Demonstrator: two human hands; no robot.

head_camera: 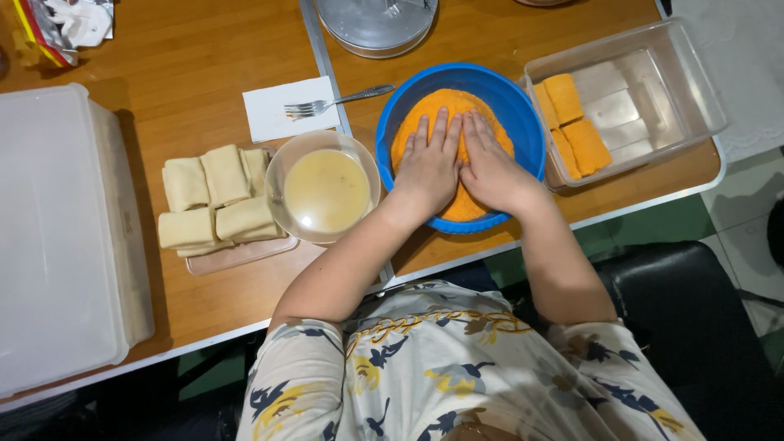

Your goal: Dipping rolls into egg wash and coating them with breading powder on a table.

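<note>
Pressing flat, both the left hand [426, 166] and right hand [493, 171] lie open on orange crumbs in the blue bowl [523, 114] at upper centre: the coating step. Next calls for lifting whatever lies hidden beneath toward the clear container [694, 82] at upper right.

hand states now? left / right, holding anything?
Left hand: open, flat, palm down on the orange crumbs in the blue bowl.
Right hand: open, flat on the same crumbs; grips nothing visible.

Glossy blue plastic bowl [523, 114] of rough orange crumbs [425, 110] on smooth wooden table [188, 65]
</note>
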